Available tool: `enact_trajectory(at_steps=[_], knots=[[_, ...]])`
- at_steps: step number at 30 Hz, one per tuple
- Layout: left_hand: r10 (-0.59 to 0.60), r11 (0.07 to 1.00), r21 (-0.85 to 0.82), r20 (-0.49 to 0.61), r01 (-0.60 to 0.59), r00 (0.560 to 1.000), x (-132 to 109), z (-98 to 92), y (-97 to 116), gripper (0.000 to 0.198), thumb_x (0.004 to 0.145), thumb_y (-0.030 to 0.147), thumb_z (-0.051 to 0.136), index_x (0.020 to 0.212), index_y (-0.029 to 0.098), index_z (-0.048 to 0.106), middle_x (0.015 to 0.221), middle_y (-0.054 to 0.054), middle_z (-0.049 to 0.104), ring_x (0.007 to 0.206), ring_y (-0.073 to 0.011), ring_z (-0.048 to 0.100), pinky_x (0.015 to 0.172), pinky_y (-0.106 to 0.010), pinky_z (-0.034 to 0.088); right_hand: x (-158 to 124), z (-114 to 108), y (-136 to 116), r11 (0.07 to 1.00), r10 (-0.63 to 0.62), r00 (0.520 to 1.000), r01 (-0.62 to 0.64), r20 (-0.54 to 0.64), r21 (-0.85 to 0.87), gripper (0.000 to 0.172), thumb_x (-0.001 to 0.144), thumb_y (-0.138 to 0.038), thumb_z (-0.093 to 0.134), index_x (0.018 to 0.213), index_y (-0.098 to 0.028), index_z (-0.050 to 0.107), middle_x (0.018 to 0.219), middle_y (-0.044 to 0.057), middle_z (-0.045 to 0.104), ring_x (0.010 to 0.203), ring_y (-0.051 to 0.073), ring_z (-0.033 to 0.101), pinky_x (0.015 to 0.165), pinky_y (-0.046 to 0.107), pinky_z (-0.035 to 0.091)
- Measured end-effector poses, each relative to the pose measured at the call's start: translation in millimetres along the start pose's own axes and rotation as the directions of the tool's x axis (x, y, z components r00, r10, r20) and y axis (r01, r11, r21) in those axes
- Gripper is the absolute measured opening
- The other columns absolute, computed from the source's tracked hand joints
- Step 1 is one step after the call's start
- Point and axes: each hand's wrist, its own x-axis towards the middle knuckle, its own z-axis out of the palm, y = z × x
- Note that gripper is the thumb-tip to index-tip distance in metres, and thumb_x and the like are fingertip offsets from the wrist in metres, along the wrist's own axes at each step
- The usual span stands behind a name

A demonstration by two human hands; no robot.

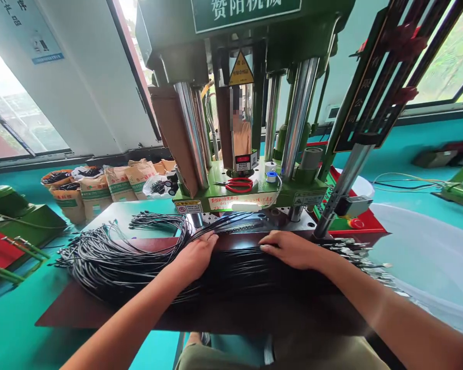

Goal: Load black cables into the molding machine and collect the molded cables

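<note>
My left hand (198,253) is closed at the left of the press, its fingertips on several thin black cables (227,220) that run over the lower metal plate. To the right, my right hand (293,248) has thumb and forefinger brought together at the back edge of a thick cable bundle (243,270); what lies between them is too small to make out. That bundle stretches across a dark brown board (73,308), looping at the left and ending in pale connectors (364,259) at the right. A smaller looped bunch of cables (158,220) lies behind my left hand.
The green press (250,49) stands ahead on shiny columns (303,113). Red-handled pliers (239,184) and a blue-and-white spool (271,177) sit on its ledge. At right are a control box with a red button (357,223) and a white tub (428,226). Sacks (119,182) stand behind left.
</note>
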Motion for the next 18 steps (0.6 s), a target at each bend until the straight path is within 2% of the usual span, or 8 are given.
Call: enact_trajectory(at_steps=[3, 8, 12, 15, 18], knots=[[-0.046, 0.998, 0.052, -0.002, 0.046, 0.999, 3, -5.4, -3, 0.051, 0.079, -0.001, 0.034, 0.124, 0.015, 0.054, 0.136, -0.014, 0.051, 0.127, -0.0221, 0.047, 0.108, -0.039, 0.035, -13, -12, 10, 0.99, 0.048, 0.999, -0.045, 0.021, -0.134, 0.036, 0.086, -0.046, 0.05, 0.097, -0.021, 0.074, 0.098, 0.009, 0.071, 0.092, 0.027, 0.061, 0.085, 0.034, 0.042], [0.05, 0.997, -0.069, 0.158, -0.04, 0.986, 7, -2.5, -7, 0.038, 0.085, 0.008, 0.036, 0.113, 0.019, 0.059, 0.114, -0.009, 0.062, 0.105, -0.0197, 0.059, 0.093, -0.031, 0.043, -16, -18, 6, 0.962, 0.09, 0.994, -0.071, 0.061, -0.264, 0.042, 0.091, -0.046, 0.041, 0.096, -0.02, 0.073, 0.099, 0.008, 0.072, 0.09, 0.025, 0.063, 0.08, 0.031, 0.042], [0.033, 0.996, -0.088, 0.188, -0.016, 0.982, 13, -2.5, -11, 0.029, 0.089, 0.017, 0.037, 0.1, 0.018, 0.064, 0.1, -0.009, 0.064, 0.092, -0.0207, 0.061, 0.083, -0.031, 0.045, 4, 2, -10, 0.958, 0.008, 0.997, 0.015, 0.079, -0.287, 0.04, 0.093, -0.041, 0.04, 0.095, -0.02, 0.074, 0.096, 0.009, 0.072, 0.088, 0.025, 0.063, 0.08, 0.031, 0.042], [0.038, 0.995, -0.096, 0.207, -0.018, 0.978, 17, -4.0, -13, 0.023, 0.086, 0.019, 0.045, 0.098, 0.018, 0.065, 0.099, -0.009, 0.064, 0.093, -0.0216, 0.06, 0.083, -0.031, 0.044, 27, 21, -22, 0.959, -0.041, 0.993, 0.07, 0.109, -0.274, 0.034, 0.092, -0.036, 0.043, 0.097, -0.02, 0.074, 0.097, 0.009, 0.073, 0.09, 0.023, 0.063, 0.08, 0.029, 0.042], [0.019, 0.995, -0.101, 0.175, -0.002, 0.984, 17, -1.7, -13, 0.021, 0.084, 0.017, 0.046, 0.095, 0.018, 0.064, 0.098, -0.008, 0.063, 0.092, -0.0212, 0.059, 0.082, -0.031, 0.042, 47, 35, -28, 0.96, -0.073, 0.987, 0.108, 0.141, -0.26, 0.03, 0.091, -0.032, 0.047, 0.097, -0.021, 0.074, 0.097, 0.008, 0.073, 0.087, 0.021, 0.063, 0.075, 0.027, 0.042]])
